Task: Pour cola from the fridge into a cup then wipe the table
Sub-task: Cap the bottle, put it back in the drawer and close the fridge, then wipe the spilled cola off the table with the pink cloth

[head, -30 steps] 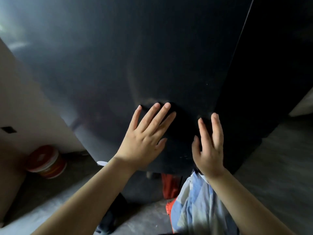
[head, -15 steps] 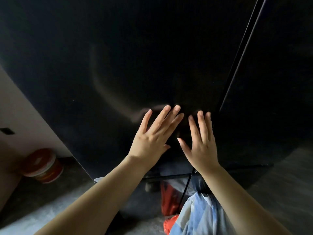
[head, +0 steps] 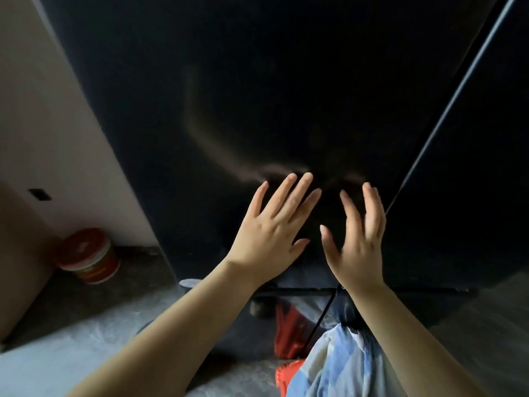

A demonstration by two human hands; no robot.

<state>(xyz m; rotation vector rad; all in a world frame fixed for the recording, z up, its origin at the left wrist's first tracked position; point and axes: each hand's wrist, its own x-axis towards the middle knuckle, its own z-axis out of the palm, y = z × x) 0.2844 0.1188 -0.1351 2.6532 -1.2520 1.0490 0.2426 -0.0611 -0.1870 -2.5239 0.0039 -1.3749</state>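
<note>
Black and glossy, the fridge (head: 257, 81) fills most of the view, its two doors shut and meeting at a thin pale seam (head: 446, 110) that runs down from the upper right. Both hands are raised against the left door, low on its panel and just left of the seam. The left hand (head: 269, 233) is spread flat, fingers splayed and pointing up, palm toward the door and holding nothing; whether the palm actually presses the surface or sits just off it cannot be told, though faint reflections of the fingers show in the gloss right above the fingertips. The right hand (head: 360, 242) is also open and empty, fingers together and upright, thumb stuck out toward the left hand, its outer edge close to the seam. The two hands are near each other but apart. Bare forearms run down to the lower corners of the view.

A horizontal gap (head: 300, 290) marks the lower edge of the upper doors, just under the wrists. Below it are a blue-and-white garment (head: 343, 368) and something red (head: 289, 333), partly a reflection. At left a pale wall (head: 57, 138) meets the grey floor (head: 86, 339), where a red and white tub (head: 88, 256) stands beside the fridge. No cola or cup shows.
</note>
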